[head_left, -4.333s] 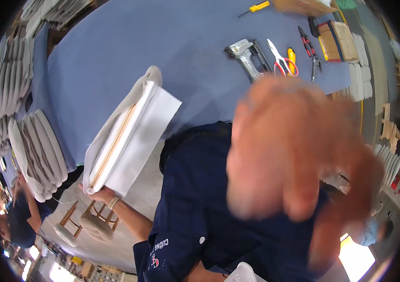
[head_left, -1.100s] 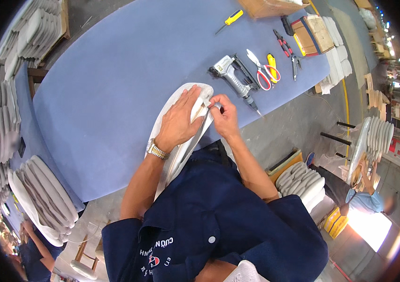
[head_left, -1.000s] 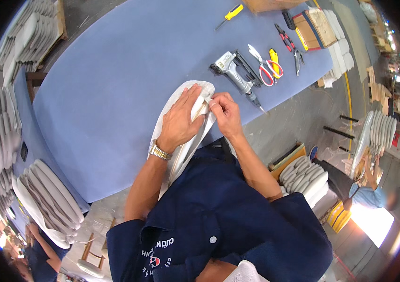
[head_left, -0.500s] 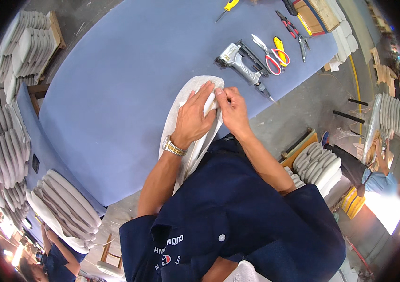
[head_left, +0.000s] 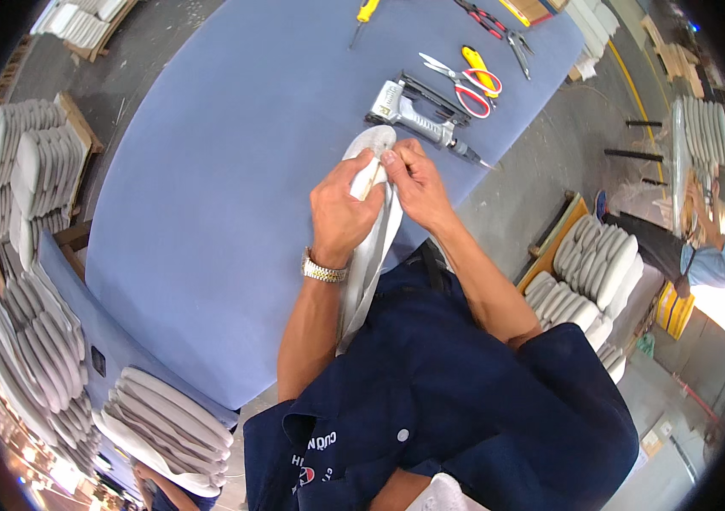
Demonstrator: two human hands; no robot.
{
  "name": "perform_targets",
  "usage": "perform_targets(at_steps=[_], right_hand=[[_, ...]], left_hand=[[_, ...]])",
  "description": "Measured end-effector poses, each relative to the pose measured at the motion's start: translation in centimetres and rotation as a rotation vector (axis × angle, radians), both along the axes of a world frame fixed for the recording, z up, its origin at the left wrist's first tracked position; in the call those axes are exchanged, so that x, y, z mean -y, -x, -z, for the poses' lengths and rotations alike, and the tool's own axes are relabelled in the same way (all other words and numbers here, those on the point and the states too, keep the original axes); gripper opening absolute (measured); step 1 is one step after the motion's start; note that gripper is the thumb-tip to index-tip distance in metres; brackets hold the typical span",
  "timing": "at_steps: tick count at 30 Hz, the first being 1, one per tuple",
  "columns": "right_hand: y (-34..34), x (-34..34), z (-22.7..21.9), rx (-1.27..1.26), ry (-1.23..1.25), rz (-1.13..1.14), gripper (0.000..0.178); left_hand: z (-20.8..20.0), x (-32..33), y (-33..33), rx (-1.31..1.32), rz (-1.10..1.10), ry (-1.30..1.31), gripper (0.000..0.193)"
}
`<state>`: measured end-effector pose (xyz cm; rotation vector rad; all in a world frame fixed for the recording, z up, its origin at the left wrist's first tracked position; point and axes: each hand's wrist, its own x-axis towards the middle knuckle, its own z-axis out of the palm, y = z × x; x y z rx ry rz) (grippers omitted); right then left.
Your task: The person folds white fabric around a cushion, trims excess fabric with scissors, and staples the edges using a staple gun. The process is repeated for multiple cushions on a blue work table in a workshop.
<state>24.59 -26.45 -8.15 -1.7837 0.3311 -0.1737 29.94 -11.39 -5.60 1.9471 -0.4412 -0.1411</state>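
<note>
A long, light grey fabric-covered padded panel (head_left: 361, 272) is tilted up on edge against my body, its rounded tip over the blue table. My left hand (head_left: 341, 209) is closed around its upper part, thumb toward the tip. Close beside it, my right hand (head_left: 416, 183) pinches the loose fabric edge between thumb and curled fingers. A narrow strip of the panel's inner side shows between the hands. Just beyond the tip lies a silver staple gun (head_left: 418, 119), touched by neither hand. Red-and-white-handled scissors (head_left: 465, 85) and a yellow utility knife (head_left: 479, 70) lie past it.
The blue padded table (head_left: 209, 213) fills the middle. On it are a yellow screwdriver (head_left: 363, 19) and red-handled pliers (head_left: 486, 21). Stacks of grey panels (head_left: 34, 166) stand left, more panels (head_left: 597, 264) at right. A co-worker (head_left: 707, 260) is at far right, another at lower left.
The panel has turned from lying broad side up to standing more on edge. My left hand has gone from flat on it to wrapped around it. The view has shifted.
</note>
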Motion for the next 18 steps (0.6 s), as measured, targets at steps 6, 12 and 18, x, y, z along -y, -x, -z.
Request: perform_targets(at_steps=[6, 12, 18], right_hand=[[0.1, 0.5, 0.2, 0.007, -0.026, -0.024, 0.032], [0.2, 1.1, 1.0, 0.117, -0.011, 0.007, 0.034], [-0.2, 1.0, 1.3, 0.134, -0.082, -0.044, 0.029]], left_hand=[[-0.1, 0.2, 0.3, 0.015, 0.005, -0.014, 0.036], [-2.9, 0.0, -3.7, -0.193, 0.261, -0.163, 0.038], [1.5, 3.1, -5.9, -0.349, 0.382, 0.008, 0.055]])
